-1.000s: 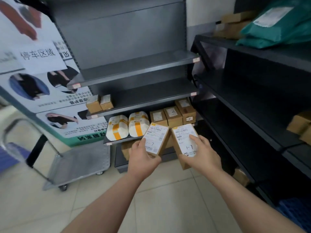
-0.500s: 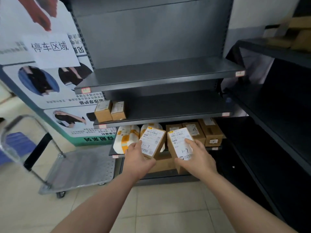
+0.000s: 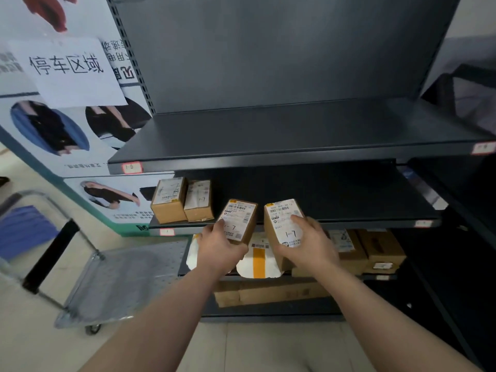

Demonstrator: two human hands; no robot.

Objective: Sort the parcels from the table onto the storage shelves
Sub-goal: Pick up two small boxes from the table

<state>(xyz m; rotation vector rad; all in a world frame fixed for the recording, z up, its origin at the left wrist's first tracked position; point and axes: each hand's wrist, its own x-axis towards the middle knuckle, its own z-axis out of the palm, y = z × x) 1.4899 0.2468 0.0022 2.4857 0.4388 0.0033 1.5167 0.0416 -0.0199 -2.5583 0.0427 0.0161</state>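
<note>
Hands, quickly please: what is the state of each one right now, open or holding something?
Left hand: holds the left parcel.
Right hand: holds the right parcel.

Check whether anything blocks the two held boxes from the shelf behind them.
Nothing visible does. Left hand and right hand hold the left box and right box at the shelf edge; two stored boxes stand further left.

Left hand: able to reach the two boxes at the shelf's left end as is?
Reach, likely yes: the two boxes sit just above-left of the left hand, with nothing between. Grasping, no: it holds a labelled parcel.
</note>
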